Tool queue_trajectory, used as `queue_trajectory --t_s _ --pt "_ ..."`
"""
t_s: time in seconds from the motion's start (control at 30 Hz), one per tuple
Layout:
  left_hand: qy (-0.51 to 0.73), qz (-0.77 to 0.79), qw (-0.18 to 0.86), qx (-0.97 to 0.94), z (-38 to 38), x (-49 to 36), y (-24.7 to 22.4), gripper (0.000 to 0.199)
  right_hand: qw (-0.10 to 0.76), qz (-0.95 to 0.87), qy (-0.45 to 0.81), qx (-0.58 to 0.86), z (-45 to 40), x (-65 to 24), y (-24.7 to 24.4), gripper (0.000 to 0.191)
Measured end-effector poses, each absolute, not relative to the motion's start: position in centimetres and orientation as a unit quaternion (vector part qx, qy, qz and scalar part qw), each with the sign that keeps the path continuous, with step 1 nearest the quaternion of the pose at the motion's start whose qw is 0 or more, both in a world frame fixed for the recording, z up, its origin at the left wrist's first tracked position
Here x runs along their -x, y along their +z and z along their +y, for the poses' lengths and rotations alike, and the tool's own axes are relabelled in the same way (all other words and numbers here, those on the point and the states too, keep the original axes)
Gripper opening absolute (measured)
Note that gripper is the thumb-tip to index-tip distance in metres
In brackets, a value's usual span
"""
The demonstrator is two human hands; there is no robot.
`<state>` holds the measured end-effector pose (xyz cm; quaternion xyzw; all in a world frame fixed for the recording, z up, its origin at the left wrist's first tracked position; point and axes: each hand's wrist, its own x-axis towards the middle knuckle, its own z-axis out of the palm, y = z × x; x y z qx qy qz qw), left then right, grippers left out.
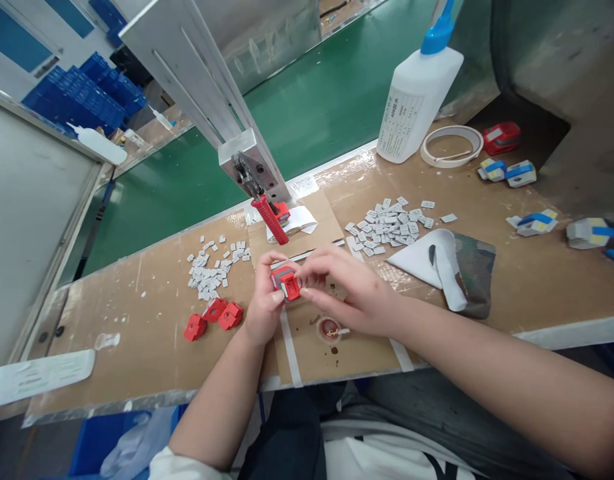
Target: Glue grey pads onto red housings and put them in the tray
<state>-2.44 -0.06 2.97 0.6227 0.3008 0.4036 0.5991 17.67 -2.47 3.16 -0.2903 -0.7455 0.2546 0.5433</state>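
Note:
A small red and grey part [289, 285] is held over the cardboard work surface, its recessed side facing up. My left hand [267, 300] grips it from the left, the thumb along its lower edge. My right hand [349, 290] is at its right side, thumb and fingers bent together at its edge; whether anything small sits between them is hidden. Below the hands is a small round cup [329, 329] with a reddish content and a stick. Several red blocks [230, 316] lie to the left of my left hand.
A metal stand with a red-handled clamp [271, 220] rises behind the hands. Small grey pieces lie in a left pile [207, 277] and a right pile [387, 227]. A white bottle [411, 100], a tape roll [451, 145] and a cloth [474, 277] are at right. Behind runs a green belt [317, 107].

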Motion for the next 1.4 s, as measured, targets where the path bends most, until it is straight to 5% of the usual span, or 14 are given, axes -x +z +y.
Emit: queue_trajectory --t_s 0.17,0.63,0.93,1.13,1.4 --pt "0.308 0.292 0.762 -0.488 0.8 2.9 3.3 0.056 0.452 -0.777 0.304 0.315 -2.0 -17.9 2.8 0.039" --pt "0.336 0.354 0.683 -0.543 0.3 1.6 2.3 0.050 0.438 -0.807 0.285 0.274 -1.1 -17.9 1.6 0.039" --pt "0.255 0.505 0.352 -0.746 -1.8 2.6 6.8 0.028 0.387 -0.800 0.370 0.269 -0.8 -18.7 1.3 0.049" --pt "0.071 0.381 0.107 -0.916 -2.5 3.8 11.4 0.022 0.357 -0.811 0.377 0.271 -1.2 -19.3 2.0 0.050" --pt "0.013 0.331 0.018 -0.943 -2.8 3.2 12.4 0.037 0.381 -0.824 0.348 0.233 -1.5 -19.0 1.6 0.051"
